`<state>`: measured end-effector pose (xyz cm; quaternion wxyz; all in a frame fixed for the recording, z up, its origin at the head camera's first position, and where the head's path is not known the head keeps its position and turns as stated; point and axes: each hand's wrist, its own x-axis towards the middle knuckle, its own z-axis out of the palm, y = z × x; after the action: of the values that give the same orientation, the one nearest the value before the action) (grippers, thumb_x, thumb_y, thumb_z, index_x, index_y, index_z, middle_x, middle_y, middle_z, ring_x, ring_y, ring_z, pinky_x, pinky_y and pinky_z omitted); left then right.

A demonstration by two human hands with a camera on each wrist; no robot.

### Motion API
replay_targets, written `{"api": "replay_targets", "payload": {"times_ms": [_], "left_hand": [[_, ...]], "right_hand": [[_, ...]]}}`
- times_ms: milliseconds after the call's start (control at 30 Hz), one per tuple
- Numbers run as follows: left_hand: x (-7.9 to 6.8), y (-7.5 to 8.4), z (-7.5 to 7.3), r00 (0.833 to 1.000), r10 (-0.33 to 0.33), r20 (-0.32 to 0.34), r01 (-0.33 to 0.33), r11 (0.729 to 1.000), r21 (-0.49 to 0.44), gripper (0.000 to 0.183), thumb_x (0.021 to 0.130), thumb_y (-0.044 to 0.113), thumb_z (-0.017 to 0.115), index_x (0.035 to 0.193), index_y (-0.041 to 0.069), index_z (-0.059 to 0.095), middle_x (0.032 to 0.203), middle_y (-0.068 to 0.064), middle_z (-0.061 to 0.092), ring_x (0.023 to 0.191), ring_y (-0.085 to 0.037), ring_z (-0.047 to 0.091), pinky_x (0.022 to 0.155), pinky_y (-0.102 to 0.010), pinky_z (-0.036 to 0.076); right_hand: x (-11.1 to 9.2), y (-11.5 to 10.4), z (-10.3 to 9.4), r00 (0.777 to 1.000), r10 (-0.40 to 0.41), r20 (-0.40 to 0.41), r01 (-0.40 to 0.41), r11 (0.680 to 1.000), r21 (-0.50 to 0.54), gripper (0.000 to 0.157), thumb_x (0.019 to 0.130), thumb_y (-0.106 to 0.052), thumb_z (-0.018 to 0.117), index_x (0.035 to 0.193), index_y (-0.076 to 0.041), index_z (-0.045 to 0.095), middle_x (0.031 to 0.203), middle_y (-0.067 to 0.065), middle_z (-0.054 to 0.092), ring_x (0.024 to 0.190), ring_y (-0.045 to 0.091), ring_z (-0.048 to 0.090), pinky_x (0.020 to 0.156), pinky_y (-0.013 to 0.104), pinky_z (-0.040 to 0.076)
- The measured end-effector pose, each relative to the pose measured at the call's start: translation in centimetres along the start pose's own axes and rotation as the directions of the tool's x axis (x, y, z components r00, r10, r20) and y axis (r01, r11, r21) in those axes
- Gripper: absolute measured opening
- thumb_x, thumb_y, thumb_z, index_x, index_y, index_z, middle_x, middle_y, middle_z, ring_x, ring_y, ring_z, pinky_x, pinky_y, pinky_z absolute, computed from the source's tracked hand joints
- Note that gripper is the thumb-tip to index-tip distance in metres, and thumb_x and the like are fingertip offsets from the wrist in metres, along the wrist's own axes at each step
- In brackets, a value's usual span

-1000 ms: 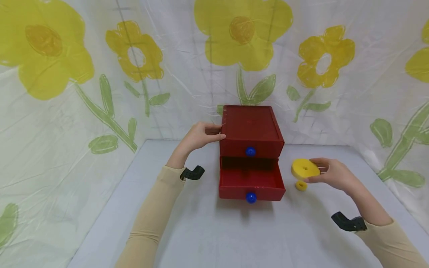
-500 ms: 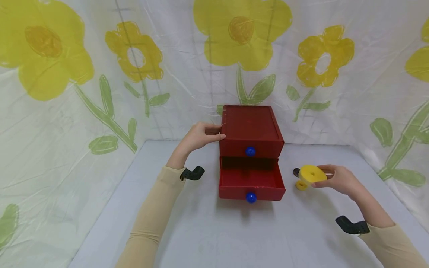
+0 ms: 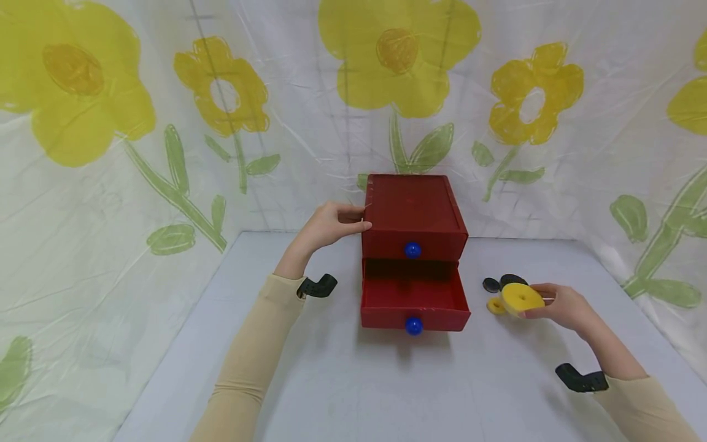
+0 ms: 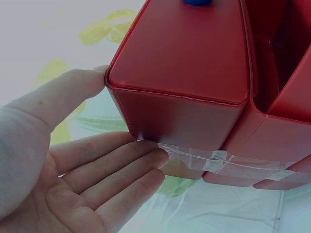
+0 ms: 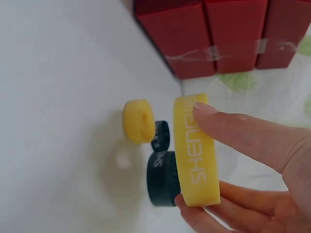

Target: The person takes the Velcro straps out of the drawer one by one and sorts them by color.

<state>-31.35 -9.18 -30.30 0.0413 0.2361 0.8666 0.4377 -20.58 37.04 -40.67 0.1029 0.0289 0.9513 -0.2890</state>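
Note:
My right hand (image 3: 564, 306) pinches a thick yellow disc (image 3: 522, 297) with a small centre hole, thumb on its lettered rim (image 5: 194, 150) in the right wrist view. Right by it are a small yellow ring (image 3: 495, 306), a small black disc (image 3: 491, 285) and a larger black disc (image 3: 513, 280), partly hidden behind the held one. My left hand (image 3: 326, 226) rests against the left side of a red drawer cabinet (image 3: 411, 202). In the left wrist view its thumb touches the cabinet's edge and its straight fingers (image 4: 121, 160) lie at the side.
The cabinet's lower drawer (image 3: 415, 318) is pulled out, with a blue knob (image 3: 413, 326) on its front. Above it, the upper drawer (image 3: 436, 246) is closed. A white curtain (image 3: 309, 141) with yellow flowers hangs behind the white table (image 3: 309, 374).
My right hand has moved the yellow disc to the right and toward me, and the two black discs behind it have come into view. The left hand stays at the cabinet.

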Motion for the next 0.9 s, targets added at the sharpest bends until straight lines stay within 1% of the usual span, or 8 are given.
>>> {"api": "replay_targets", "payload": {"times_ms": [300,633,900], "left_hand": [[0.0,-0.1,0.0,1.0,0.005,-0.002,-0.005,1.0,0.003,0.056,0.085,0.041,0.07,0.132,0.014,0.058,0.126,-0.006,0.063,0.113,-0.019,0.061,0.094,-0.04,0.05],[0.0,0.0,0.0,1.0,0.009,-0.003,-0.009,1.0,0.004,0.055,0.085,0.04,0.07,0.132,0.014,0.058,0.126,-0.006,0.063,0.112,-0.019,0.062,0.094,-0.04,0.05],[0.0,0.0,0.0,1.0,0.005,-0.003,-0.005,1.0,-0.001,0.056,0.085,0.04,0.07,0.133,0.014,0.058,0.127,-0.006,0.063,0.114,-0.018,0.061,0.094,-0.04,0.05]], "right_hand": [[0.5,1.7,0.4,0.998,0.056,0.005,-0.055,0.998,-0.01,0.099,0.071,-0.048,0.079,0.136,0.013,0.037,0.136,0.04,0.036,0.118,0.055,0.039,0.09,0.063,0.042],[0.4,2.6,0.7,0.995,0.1,0.021,-0.1,0.995,0.005,0.1,0.071,-0.048,0.078,0.138,0.013,0.035,0.136,0.041,0.033,0.118,0.057,0.034,0.089,0.065,0.04],[0.6,3.2,1.1,0.994,0.106,0.029,-0.106,0.994,-0.011,0.101,0.07,-0.051,0.079,0.137,0.013,0.037,0.134,0.042,0.034,0.116,0.057,0.036,0.087,0.065,0.041]]}}
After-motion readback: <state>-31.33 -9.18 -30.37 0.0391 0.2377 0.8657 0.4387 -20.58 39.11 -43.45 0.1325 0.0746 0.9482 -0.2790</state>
